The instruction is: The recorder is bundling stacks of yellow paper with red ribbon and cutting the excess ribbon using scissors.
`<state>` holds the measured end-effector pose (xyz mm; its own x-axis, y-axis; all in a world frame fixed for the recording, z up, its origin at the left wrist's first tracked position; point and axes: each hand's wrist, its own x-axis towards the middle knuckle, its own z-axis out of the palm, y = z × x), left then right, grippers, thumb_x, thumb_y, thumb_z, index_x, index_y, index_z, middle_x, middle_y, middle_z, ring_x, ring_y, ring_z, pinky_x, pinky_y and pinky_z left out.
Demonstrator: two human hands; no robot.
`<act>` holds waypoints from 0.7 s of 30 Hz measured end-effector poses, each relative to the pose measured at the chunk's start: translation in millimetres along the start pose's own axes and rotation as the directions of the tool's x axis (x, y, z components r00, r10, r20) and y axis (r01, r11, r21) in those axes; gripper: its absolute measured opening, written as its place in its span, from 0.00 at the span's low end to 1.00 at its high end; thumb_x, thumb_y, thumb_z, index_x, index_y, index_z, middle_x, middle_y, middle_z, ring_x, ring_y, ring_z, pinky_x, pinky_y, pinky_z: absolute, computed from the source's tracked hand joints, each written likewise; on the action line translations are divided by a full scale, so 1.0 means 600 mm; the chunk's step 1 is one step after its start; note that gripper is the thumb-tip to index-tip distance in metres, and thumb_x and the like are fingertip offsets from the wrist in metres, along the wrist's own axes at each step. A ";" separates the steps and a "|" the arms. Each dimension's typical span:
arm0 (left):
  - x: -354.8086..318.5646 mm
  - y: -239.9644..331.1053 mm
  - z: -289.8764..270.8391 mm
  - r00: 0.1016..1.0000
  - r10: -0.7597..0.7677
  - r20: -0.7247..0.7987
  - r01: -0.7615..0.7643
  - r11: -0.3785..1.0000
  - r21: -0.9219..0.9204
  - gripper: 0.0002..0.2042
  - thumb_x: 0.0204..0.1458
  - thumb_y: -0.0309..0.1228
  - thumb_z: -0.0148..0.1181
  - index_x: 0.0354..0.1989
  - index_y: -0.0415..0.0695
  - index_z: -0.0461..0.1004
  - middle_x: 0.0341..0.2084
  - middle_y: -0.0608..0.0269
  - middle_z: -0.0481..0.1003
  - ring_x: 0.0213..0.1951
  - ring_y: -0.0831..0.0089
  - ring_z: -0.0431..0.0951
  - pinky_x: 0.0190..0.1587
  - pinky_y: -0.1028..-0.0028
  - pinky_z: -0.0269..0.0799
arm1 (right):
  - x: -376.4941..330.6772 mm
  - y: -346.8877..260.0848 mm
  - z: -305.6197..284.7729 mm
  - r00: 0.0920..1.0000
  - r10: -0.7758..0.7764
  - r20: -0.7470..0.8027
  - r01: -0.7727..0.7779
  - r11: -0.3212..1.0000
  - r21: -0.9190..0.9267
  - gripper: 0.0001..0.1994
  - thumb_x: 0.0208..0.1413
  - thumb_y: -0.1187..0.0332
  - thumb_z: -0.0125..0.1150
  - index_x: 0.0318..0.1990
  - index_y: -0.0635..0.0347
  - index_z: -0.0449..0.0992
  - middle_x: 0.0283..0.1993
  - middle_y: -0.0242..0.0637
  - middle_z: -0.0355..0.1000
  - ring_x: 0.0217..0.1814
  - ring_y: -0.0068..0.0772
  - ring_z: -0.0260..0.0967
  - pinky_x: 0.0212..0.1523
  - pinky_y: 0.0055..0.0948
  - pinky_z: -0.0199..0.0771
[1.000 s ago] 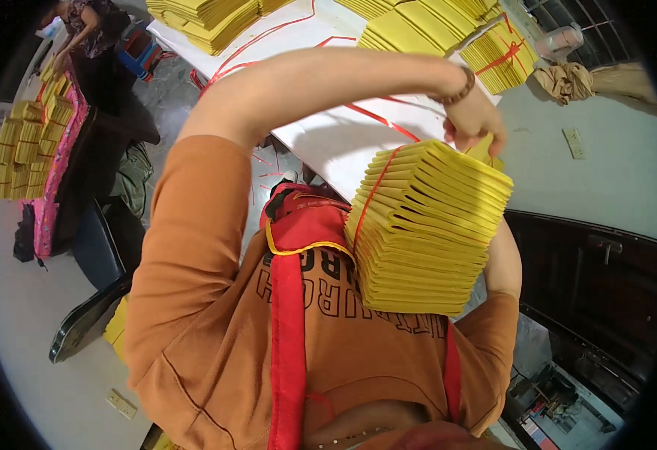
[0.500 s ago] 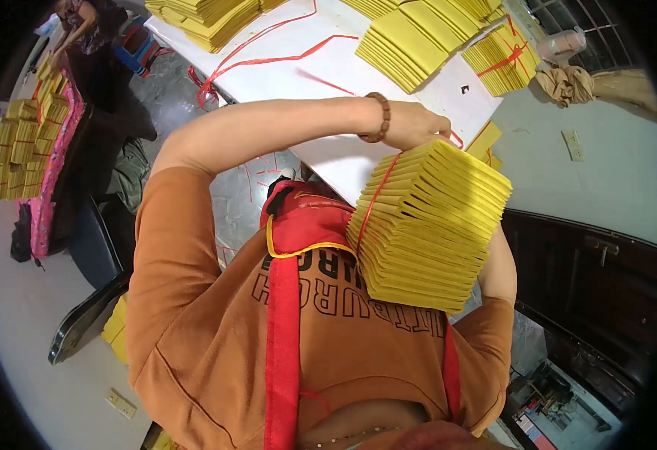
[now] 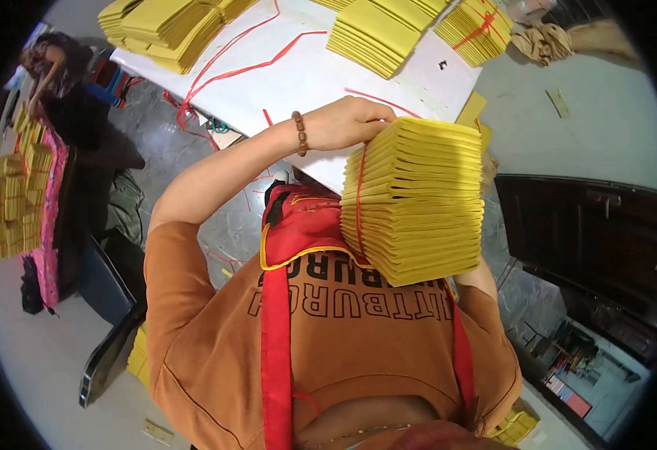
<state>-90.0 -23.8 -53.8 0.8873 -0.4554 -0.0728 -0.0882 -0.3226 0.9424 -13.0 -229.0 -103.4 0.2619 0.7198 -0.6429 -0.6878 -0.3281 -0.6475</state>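
Observation:
A thick bundle of yellow folded sheets, with a thin red strip around it, is held up against the front of my body. At its far left edge is my left hand, its fingers bent and closed on the bundle, the tips partly hidden. My right forearm goes behind the bundle on its right side. The bundle covers my right hand, so its fingers do not show.
Beyond my hands stands a white table carrying yellow stacks, a tied bundle and red strips. At left are a dark chair, more tied bundles and another person. A dark door is at right.
The bundle has shifted slightly left and turned, so its layered edges face me more squarely. My left hand has moved left with it, and the surroundings have shifted in view.

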 end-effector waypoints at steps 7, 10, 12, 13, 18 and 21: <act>0.053 0.066 -0.070 0.987 0.047 -0.156 -0.026 0.991 0.134 0.16 0.52 0.38 0.48 0.45 0.43 0.69 0.24 0.64 0.71 0.27 0.79 0.68 0.30 0.77 0.64 | -0.027 0.016 -0.004 0.997 -0.064 -0.032 0.067 0.991 0.118 0.19 0.59 0.56 0.42 0.50 0.58 0.64 0.46 0.31 0.67 0.41 0.25 0.67 0.38 0.24 0.67; 0.101 0.129 -0.056 0.965 0.260 -0.028 -0.241 0.927 0.289 0.17 0.52 0.41 0.48 0.45 0.43 0.69 0.23 0.61 0.71 0.28 0.75 0.70 0.30 0.75 0.65 | -0.036 0.019 -0.005 0.996 -0.087 -0.033 0.091 0.983 0.158 0.19 0.59 0.55 0.42 0.50 0.58 0.64 0.47 0.31 0.67 0.41 0.25 0.67 0.39 0.24 0.67; 0.111 0.163 -0.028 0.951 0.303 0.068 -0.307 0.882 0.359 0.18 0.51 0.42 0.48 0.44 0.44 0.68 0.23 0.57 0.72 0.28 0.71 0.72 0.29 0.72 0.66 | -0.042 0.019 -0.006 0.994 -0.104 -0.030 0.108 0.977 0.182 0.19 0.59 0.55 0.42 0.50 0.58 0.64 0.47 0.31 0.67 0.42 0.25 0.67 0.39 0.24 0.67; 0.110 0.177 -0.014 0.926 0.337 0.169 -0.377 0.830 0.412 0.18 0.51 0.44 0.49 0.44 0.44 0.68 0.22 0.54 0.72 0.27 0.66 0.74 0.29 0.70 0.67 | -0.044 0.019 -0.009 0.992 -0.117 -0.036 0.122 0.972 0.200 0.19 0.59 0.55 0.42 0.50 0.58 0.64 0.47 0.31 0.67 0.42 0.25 0.67 0.39 0.24 0.67; 0.054 0.242 0.028 0.903 0.168 0.395 -0.396 0.680 0.617 0.25 0.46 0.51 0.52 0.41 0.39 0.67 0.18 0.47 0.71 0.24 0.56 0.74 0.26 0.64 0.68 | -0.058 0.034 -0.014 0.981 -0.186 -0.049 0.192 0.934 0.300 0.19 0.59 0.55 0.42 0.51 0.58 0.63 0.48 0.31 0.67 0.42 0.25 0.67 0.39 0.24 0.67; 0.035 0.238 0.031 0.900 0.062 0.432 -0.366 0.647 0.669 0.30 0.42 0.56 0.54 0.40 0.38 0.67 0.16 0.47 0.70 0.23 0.55 0.73 0.23 0.63 0.67 | -0.060 0.046 -0.017 0.972 -0.227 -0.055 0.231 0.901 0.367 0.19 0.59 0.55 0.42 0.51 0.58 0.63 0.48 0.31 0.67 0.42 0.25 0.67 0.39 0.24 0.67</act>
<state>-92.3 -94.8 73.4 0.5970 -0.7884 -0.1486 -0.6845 -0.5972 0.4181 -34.5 -270.2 -102.5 0.4480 0.7407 -0.5006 -0.8078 0.0954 -0.5817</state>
